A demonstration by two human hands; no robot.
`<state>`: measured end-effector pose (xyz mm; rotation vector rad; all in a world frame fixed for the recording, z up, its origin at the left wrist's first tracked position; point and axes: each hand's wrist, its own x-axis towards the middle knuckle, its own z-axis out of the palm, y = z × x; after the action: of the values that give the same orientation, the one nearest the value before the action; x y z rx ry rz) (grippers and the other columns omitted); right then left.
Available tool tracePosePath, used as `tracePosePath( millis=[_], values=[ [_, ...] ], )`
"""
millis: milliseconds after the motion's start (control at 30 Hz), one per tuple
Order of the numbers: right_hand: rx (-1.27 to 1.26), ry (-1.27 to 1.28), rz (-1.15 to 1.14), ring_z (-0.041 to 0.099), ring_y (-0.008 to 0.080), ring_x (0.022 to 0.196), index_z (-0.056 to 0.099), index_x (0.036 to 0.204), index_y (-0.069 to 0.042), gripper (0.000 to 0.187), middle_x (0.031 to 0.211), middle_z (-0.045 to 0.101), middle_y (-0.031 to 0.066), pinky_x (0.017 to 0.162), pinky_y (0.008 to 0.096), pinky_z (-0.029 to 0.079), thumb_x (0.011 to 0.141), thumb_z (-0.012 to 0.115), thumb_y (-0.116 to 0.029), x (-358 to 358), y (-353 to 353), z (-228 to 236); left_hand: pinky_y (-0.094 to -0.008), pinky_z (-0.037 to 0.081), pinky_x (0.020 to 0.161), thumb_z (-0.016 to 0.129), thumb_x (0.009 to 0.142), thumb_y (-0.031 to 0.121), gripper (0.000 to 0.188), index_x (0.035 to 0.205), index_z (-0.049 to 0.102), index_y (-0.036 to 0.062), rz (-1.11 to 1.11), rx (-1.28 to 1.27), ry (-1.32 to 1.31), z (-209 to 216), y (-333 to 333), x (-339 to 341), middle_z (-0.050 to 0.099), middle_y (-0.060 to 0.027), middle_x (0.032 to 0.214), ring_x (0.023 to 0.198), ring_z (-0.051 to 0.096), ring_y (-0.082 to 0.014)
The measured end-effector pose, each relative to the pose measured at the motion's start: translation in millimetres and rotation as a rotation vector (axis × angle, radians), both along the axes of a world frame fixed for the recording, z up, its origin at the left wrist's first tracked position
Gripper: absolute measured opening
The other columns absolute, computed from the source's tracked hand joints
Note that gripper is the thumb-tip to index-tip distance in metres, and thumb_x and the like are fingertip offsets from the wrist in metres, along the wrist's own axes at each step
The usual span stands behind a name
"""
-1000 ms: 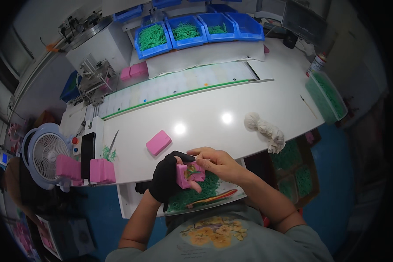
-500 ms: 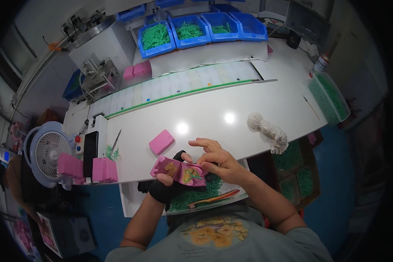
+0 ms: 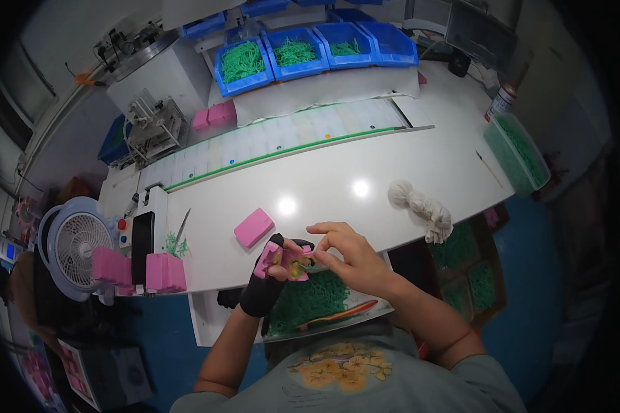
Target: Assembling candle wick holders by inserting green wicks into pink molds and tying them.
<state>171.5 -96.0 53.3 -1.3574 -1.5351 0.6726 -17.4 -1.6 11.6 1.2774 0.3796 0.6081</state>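
My left hand [image 3: 262, 292], in a black fingerless glove, holds a pink two-part mould [image 3: 268, 257] folded open like a book. Yellowish hollows show inside its halves, and a bit of green lies in the right one. Bare and with fingers apart, my right hand [image 3: 355, 258] hovers at the mould's right edge, index finger stretched out and thumb close to the rim. Whether the fingertips touch the mould is hard to see. Below both hands, an open drawer tray holds a heap of green rubbery pieces [image 3: 313, 296] and an orange-handled tool [image 3: 337, 314].
A closed pink block [image 3: 254, 228] lies on the white table [image 3: 406, 158]. Tweezers [image 3: 183, 226], more pink blocks [image 3: 165, 272] and a fan [image 3: 83, 237] are at left. A cloth bundle [image 3: 420, 210] sits right. Blue bins [image 3: 242, 84] with green pieces line the back.
My left hand has tilted the pink mould, its halves now folded closer together. My right hand's fingers have lifted slightly off its right half.
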Motion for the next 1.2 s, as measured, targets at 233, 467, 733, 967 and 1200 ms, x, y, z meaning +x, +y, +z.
tracePosePath(
  millis=[233,467,733,967,1200],
  values=[
    [-0.069,0.040,0.013,0.055,0.0276,0.114,0.057,0.091,-0.002,0.015,0.112,0.063,0.0160,0.093,0.0379,0.044,0.091,0.063,-0.016,6,7,15,-0.0312,0.054,0.079,0.050,0.077,0.079,0.086,0.114,0.049,0.0019,0.097,0.147,0.024,5,0,10,0.059,-0.0092,0.108,0.097,0.061,-0.0173],
    [-0.324,0.548,-0.070,0.064,0.0121,0.082,0.058,0.099,-0.004,0.020,0.091,0.066,0.0060,0.068,0.0260,0.049,0.087,0.069,-0.016,-19,8,-3,-0.0331,0.052,0.081,0.046,0.077,0.081,0.089,0.117,0.045,0.0014,0.365,0.073,-0.069,11,-4,22,0.056,-0.0116,0.110,0.100,0.060,-0.0194],
    [-0.348,0.678,0.006,0.055,0.0023,0.070,0.054,0.101,-0.005,0.016,0.084,0.062,-0.0013,0.057,0.0185,0.042,0.089,0.065,-0.005,-21,15,-13,-0.0317,0.048,0.082,0.035,0.094,0.068,0.071,0.118,0.046,0.0028,0.476,0.130,-0.097,6,-9,33,0.057,-0.0100,0.106,0.093,0.058,-0.0180],
    [-0.222,0.695,-0.159,0.050,0.0013,0.068,0.054,0.099,-0.005,0.010,0.085,0.059,-0.0018,0.054,0.0186,0.038,0.091,0.062,-0.006,-53,6,-23,-0.0353,0.049,0.089,0.042,0.087,0.073,0.078,0.121,0.045,0.0026,0.488,-0.138,-0.191,-1,-6,39,0.053,-0.0104,0.112,0.105,0.058,-0.0206],
    [-0.102,0.393,-0.201,0.055,0.0066,0.072,0.059,0.098,-0.002,0.013,0.084,0.062,0.0016,0.057,0.0252,0.044,0.095,0.060,-0.015,-31,11,-8,-0.0342,0.048,0.089,0.041,0.086,0.075,0.079,0.116,0.047,0.0026,0.461,-0.028,-0.170,1,-8,42,0.055,-0.0100,0.108,0.101,0.058,-0.0195]
  ],
)
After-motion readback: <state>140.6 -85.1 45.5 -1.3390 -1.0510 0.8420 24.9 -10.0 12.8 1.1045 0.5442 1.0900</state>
